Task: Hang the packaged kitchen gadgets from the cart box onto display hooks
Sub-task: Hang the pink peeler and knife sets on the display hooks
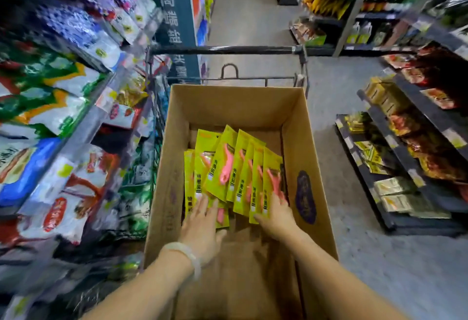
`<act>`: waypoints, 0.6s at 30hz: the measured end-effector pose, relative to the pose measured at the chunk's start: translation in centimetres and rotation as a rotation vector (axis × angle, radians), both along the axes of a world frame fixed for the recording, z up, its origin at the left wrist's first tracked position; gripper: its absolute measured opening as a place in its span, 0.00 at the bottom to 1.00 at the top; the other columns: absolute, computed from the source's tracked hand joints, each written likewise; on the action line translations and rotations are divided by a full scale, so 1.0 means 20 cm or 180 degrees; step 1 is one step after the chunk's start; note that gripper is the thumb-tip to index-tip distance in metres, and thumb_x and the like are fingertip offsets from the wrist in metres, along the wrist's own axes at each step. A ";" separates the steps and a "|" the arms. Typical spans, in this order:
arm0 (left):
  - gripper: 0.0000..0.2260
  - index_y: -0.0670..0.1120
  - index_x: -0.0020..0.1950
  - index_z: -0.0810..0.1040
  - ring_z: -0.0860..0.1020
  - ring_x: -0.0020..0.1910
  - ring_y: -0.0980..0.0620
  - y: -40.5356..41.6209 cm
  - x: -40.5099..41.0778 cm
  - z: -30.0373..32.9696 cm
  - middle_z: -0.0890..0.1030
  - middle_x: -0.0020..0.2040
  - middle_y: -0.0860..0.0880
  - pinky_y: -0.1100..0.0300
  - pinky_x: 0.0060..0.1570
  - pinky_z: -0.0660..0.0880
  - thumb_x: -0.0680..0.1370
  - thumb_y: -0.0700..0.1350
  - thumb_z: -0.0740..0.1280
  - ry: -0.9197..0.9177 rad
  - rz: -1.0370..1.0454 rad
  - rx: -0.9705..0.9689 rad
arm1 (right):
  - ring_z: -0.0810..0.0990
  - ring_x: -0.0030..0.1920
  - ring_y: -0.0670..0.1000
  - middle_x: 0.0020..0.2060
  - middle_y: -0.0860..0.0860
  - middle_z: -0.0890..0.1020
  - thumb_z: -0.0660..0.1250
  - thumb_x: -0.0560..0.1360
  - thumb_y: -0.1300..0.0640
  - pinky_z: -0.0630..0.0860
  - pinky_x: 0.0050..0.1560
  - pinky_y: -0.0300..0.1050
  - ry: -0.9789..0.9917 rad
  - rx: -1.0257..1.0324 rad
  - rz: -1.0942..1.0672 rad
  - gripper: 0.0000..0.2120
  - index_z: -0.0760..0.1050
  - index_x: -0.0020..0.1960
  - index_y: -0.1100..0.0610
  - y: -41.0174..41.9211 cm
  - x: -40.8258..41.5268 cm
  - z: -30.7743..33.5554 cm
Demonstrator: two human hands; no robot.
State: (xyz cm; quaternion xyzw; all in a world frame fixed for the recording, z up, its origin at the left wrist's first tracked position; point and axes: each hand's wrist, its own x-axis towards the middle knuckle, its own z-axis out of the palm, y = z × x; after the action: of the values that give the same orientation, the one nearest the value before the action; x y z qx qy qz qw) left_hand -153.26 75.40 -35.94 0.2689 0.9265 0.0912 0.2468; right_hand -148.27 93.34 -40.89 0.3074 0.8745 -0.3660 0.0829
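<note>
Both my hands were down in the cardboard box point(174, 167) on the cart point(228, 50). My left hand point(202, 228) lay with straight fingers on the yellow-green gadget packs point(228, 167) at 11 o'clock; my right hand point(277, 214), thumb curled under, gripped the packs at 1 o'clock.

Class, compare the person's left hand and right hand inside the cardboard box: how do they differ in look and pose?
The left hand has a pale bangle at its wrist; the right hand has a bare wrist. The left hand lies flat on the left packets, fingers straight; the right hand's fingers wrap the right packets. Both reach into the cardboard box.
</note>
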 end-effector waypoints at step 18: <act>0.31 0.45 0.76 0.50 0.58 0.75 0.51 0.17 -0.19 -0.08 0.55 0.77 0.49 0.58 0.71 0.58 0.79 0.53 0.60 -0.0921 0.0999 0.1048 | 0.64 0.69 0.58 0.67 0.57 0.66 0.76 0.64 0.46 0.63 0.69 0.51 0.0198 -0.0190 -0.0666 0.44 0.59 0.72 0.58 -0.05 -0.24 -0.10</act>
State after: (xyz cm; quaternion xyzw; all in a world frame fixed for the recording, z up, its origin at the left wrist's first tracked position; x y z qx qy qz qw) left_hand -157.09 78.90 -37.47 0.1427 0.8846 0.3153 0.3124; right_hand -153.00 92.36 -42.98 0.3828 0.8285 -0.4079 0.0261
